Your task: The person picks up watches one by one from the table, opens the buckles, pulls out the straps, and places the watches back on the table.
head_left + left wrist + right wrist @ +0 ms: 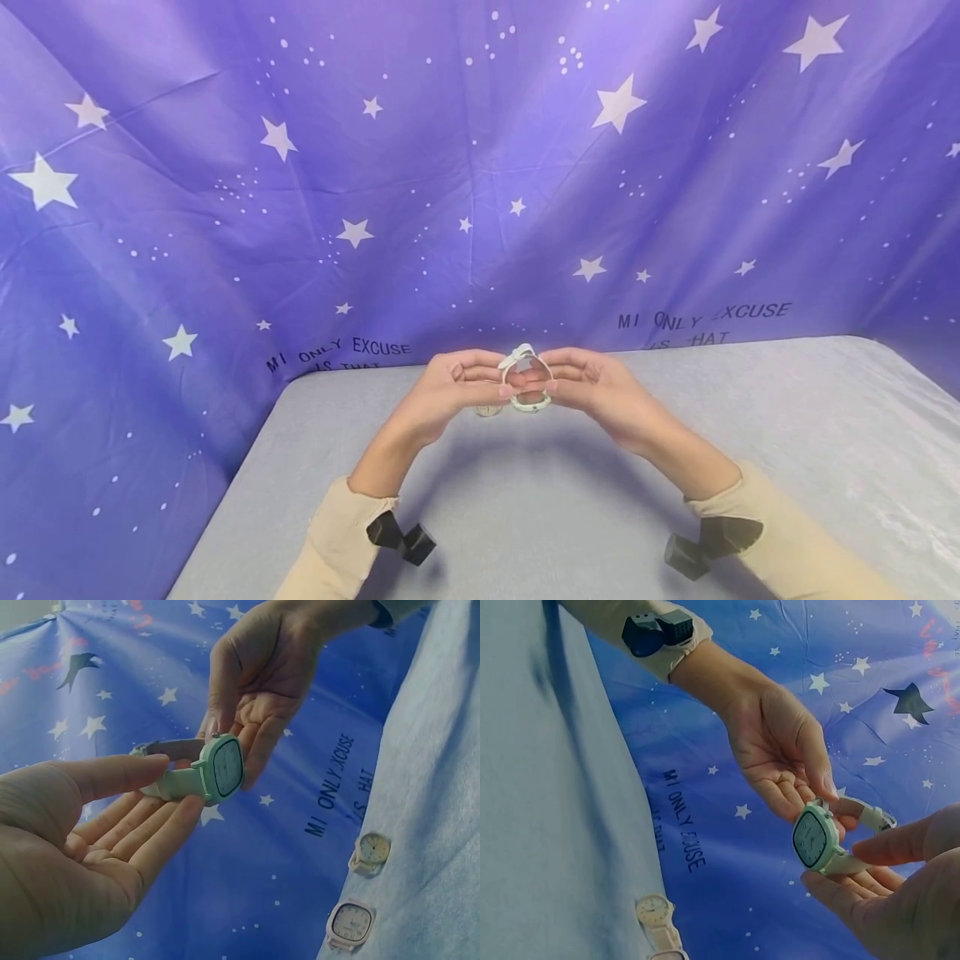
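Observation:
A pale green wristwatch (227, 766) with a squarish dial is held up between both hands, above the table's far part. Its strap forms a loop in the head view, the buckle end uppermost. My left hand (441, 395) pinches one side of the watch between thumb and fingers. From the opposite side my right hand (609, 395) pinches it the same way. In the right wrist view the watch's dial (811, 838) faces the table side, and the right thumb and fingers (866, 900) lie on the strap.
On the grey cloth-covered table (525, 517) lie a cream watch with a round dial (373, 846) and a pinkish watch with a square dial (351, 922). A purple star-printed curtain (480, 167) hangs behind the far edge. Black wrist cameras (417, 544) sit on both sleeves.

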`<state>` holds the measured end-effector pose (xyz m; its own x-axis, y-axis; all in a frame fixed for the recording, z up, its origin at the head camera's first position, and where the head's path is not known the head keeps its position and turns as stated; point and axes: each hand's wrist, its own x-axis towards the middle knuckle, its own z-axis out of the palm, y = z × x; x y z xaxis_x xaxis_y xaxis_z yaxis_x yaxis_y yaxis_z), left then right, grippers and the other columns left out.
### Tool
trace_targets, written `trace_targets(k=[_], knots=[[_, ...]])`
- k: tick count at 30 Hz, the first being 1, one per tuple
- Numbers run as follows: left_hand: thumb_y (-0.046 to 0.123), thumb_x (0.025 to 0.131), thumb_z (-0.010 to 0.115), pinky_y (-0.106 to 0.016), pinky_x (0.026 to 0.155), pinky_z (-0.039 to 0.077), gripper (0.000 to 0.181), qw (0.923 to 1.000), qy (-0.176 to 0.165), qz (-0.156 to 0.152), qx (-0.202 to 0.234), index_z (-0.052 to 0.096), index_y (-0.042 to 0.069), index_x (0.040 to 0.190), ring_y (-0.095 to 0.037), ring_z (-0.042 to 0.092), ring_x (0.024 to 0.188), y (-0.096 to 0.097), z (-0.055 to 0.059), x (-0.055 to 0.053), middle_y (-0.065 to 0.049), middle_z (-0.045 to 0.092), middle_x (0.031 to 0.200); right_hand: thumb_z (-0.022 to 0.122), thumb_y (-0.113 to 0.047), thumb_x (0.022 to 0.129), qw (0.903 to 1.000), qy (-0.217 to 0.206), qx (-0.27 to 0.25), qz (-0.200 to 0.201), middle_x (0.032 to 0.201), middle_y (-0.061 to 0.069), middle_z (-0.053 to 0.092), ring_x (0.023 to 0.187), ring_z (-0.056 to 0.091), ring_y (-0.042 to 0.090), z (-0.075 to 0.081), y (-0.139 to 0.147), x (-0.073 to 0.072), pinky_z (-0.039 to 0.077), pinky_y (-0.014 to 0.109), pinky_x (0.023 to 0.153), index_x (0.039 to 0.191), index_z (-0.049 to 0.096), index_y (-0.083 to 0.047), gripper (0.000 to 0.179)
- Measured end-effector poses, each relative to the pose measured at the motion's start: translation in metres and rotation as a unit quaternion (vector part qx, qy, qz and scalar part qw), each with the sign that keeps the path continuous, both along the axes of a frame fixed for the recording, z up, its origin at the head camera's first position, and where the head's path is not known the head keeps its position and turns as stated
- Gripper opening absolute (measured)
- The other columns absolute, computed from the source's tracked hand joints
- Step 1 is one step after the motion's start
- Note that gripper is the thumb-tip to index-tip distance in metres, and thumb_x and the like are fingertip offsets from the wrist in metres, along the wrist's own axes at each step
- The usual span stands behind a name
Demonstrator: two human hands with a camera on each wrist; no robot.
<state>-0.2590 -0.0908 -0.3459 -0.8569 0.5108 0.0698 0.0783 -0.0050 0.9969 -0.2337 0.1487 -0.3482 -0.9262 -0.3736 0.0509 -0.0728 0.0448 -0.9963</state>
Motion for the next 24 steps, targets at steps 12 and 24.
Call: trace_targets(k=[12,24], knots=[[0.001,0.084,0.078,-0.035,0.074,0.063,0.037,0.9933,0.101,0.009,-0.055,0.070,-0.001,0.120,-0.016,0.075,0.089,0.0032,0.0005,0.0029,-0.021,0.076,0.106,0.075,-0.017,0.092,0.9974,0.044,0.048,-0.029,0.120,0.011,0.075,0.109,0.072,0.019,0.0009,0.0032,0.0004,0.056,0.040,0.099,0.123,0.067,-0.002,0.035],[0.007,0.090,0.075,-0.028,0.072,0.060,0.029,0.9882,0.139,-0.012,-0.062,0.073,0.005,0.120,-0.020,0.074,0.084,0.0047,-0.0012,0.0044,-0.016,0.077,0.101,0.077,-0.011,0.089,0.9916,0.098,0.068,-0.051,0.112,0.014,0.077,0.099,0.075,0.015,0.0003,0.0001,0.0033,0.060,0.033,0.095,0.120,0.071,-0.002,0.033]])
